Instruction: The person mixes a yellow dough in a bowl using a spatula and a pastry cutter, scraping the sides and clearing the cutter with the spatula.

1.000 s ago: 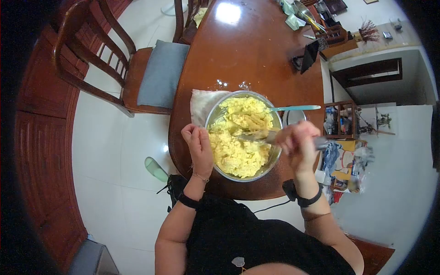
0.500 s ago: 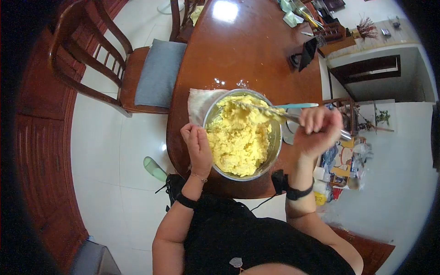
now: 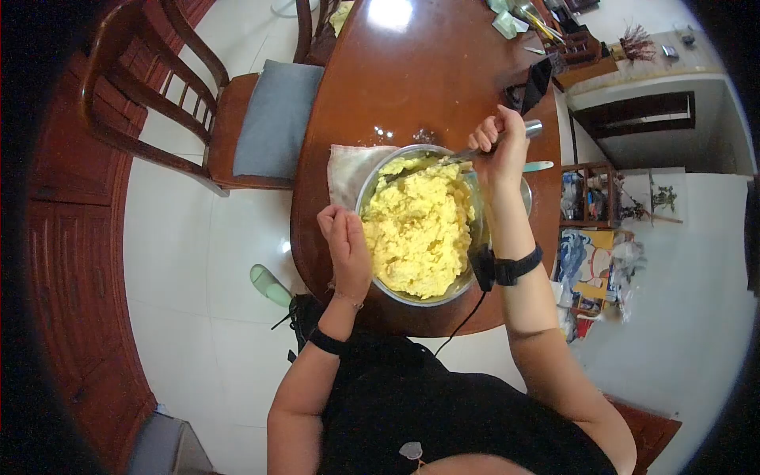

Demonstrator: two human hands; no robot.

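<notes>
A metal mixing bowl (image 3: 366,184) full of lumpy yellow mash (image 3: 419,229) sits near the table's edge in front of me. Fingers of my left hand (image 3: 347,241) are closed on the bowl's left rim. My right hand (image 3: 500,142) is raised above the far right rim, wrapped round the silver handle of a long metal utensil (image 3: 457,158). Its shaft slants down to the left into the far side of the mash, which hides the head, so its exact kind cannot be made out.
A pale cloth (image 3: 348,174) lies beside and partly under the bowl. Right of it are a light-blue handle (image 3: 540,166) and the edge of a round dish (image 3: 526,196). A phone on a stand (image 3: 537,83) is farther back. A chair with a grey cushion (image 3: 277,119) stands at left.
My right hand has moved away from me and left, swinging the utensil's head to the bowl's far left side. The raised clump of mash is lower. My left hand stays on the rim.
</notes>
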